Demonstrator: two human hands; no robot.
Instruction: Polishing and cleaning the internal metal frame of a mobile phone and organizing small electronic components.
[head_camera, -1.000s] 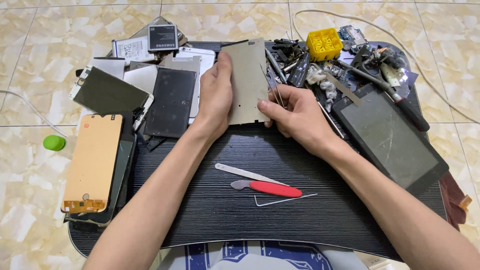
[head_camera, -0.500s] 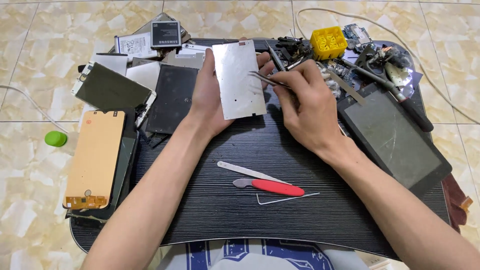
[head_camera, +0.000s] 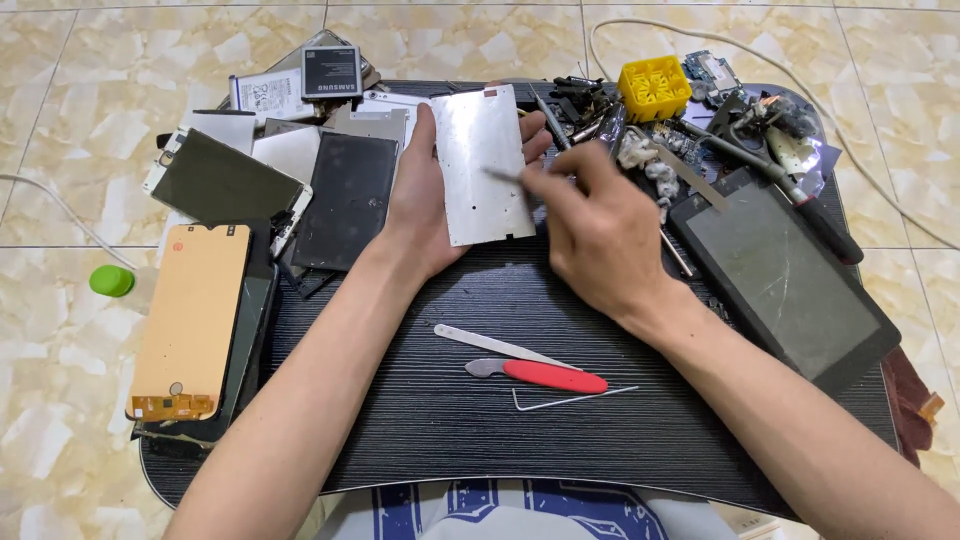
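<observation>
My left hand (head_camera: 425, 205) holds a thin silver metal phone plate (head_camera: 485, 165) upright on its palm, above the dark striped work board (head_camera: 450, 420). My right hand (head_camera: 595, 225) pinches thin metal tweezers (head_camera: 505, 176) whose tip rests on the face of the plate. On the board nearer me lie a pale flat pry stick (head_camera: 500, 346), a red-handled pry tool (head_camera: 540, 374) and a bent wire pin (head_camera: 570, 398).
Left of the hands lie phone screens and back panels, among them an orange-backed screen (head_camera: 190, 320), a dark panel (head_camera: 345, 200) and batteries (head_camera: 330, 72). A black tablet (head_camera: 790, 285) sits at right. Behind are a yellow plastic block (head_camera: 655, 87), screwdrivers and loose parts. A green cap (head_camera: 111, 281) lies on the tiled floor.
The left hand lifted and turned the plate so its shiny face shows. The right hand moved from the plate's edge to bring the tweezers onto its face.
</observation>
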